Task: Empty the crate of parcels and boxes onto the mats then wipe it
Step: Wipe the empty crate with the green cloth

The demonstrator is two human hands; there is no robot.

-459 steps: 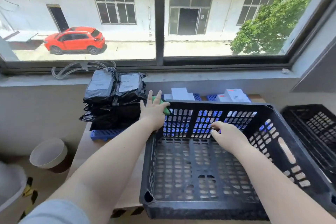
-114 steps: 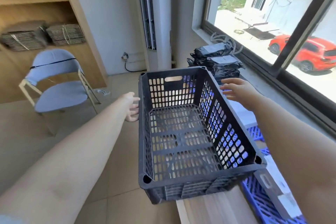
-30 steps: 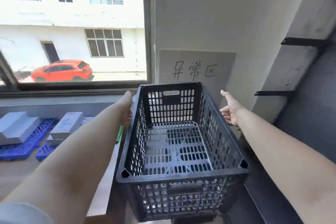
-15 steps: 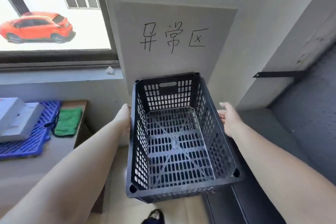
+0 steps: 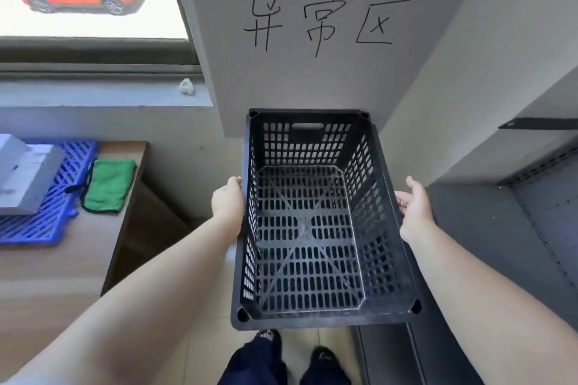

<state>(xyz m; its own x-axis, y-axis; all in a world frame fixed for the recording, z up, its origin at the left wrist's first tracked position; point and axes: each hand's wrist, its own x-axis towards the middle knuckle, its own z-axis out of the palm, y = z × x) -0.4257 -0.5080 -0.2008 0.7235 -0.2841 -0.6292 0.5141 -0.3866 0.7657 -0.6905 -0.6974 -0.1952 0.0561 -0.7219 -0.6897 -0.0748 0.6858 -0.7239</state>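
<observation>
I see the black crate (image 5: pixel 312 228) up in the air over the floor, in front of the wall sign (image 5: pixel 319 15). It has nothing in it. My left hand (image 5: pixel 227 205) presses flat on its left side. My right hand (image 5: pixel 414 209) presses its right side with fingers out straight. I think I am setting it down, so I should keep it level, squeeze evenly and lower it slowly past my feet (image 5: pixel 294 356). The green cloth (image 5: pixel 108 184) lies on the bench (image 5: pixel 56 259) beside the blue mat (image 5: pixel 53 216) with white boxes (image 5: pixel 22 178).
</observation>
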